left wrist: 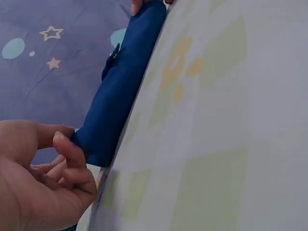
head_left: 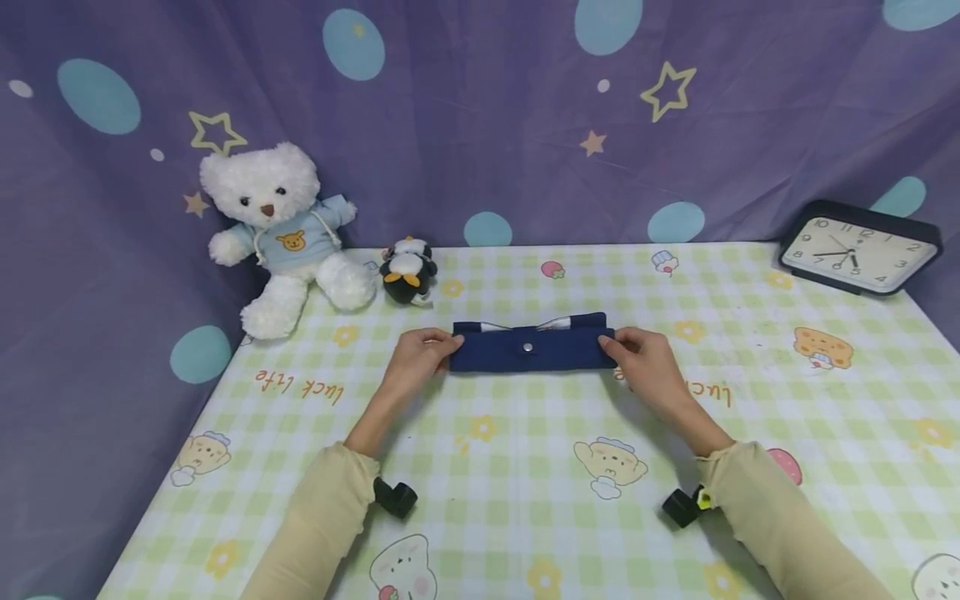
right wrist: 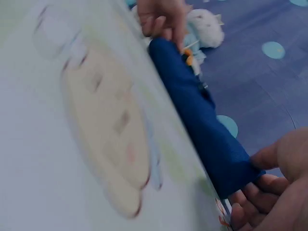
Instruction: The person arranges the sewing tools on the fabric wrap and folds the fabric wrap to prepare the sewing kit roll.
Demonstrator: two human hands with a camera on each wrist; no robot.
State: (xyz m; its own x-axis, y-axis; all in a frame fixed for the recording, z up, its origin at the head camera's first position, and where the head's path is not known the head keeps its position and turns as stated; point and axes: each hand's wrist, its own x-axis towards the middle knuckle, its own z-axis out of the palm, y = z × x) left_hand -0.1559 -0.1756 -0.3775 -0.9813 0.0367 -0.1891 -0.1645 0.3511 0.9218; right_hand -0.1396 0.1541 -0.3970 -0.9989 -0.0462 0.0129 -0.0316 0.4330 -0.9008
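A long, narrow dark blue folded cloth piece (head_left: pixel 495 353) with a round silver snap (head_left: pixel 527 347) lies across the middle of the checked table. Along its far edge, two blue flaps and a bit of white show. My left hand (head_left: pixel 414 360) pinches its left end, thumb on top. At the opposite end, my right hand (head_left: pixel 651 367) pinches the corner the same way. The left wrist view shows the blue cloth (left wrist: pixel 118 91) as a thick, rounded roll beside my left fingers (left wrist: pixel 72 151). In the right wrist view the cloth (right wrist: pixel 202 120) runs between both hands.
A white teddy bear (head_left: pixel 288 242) in a blue hoodie sits at the back left, beside a small penguin toy (head_left: pixel 407 271). A black-framed clock (head_left: pixel 858 250) stands at the back right. Behind the table hangs a purple curtain (head_left: pixel 480 125).
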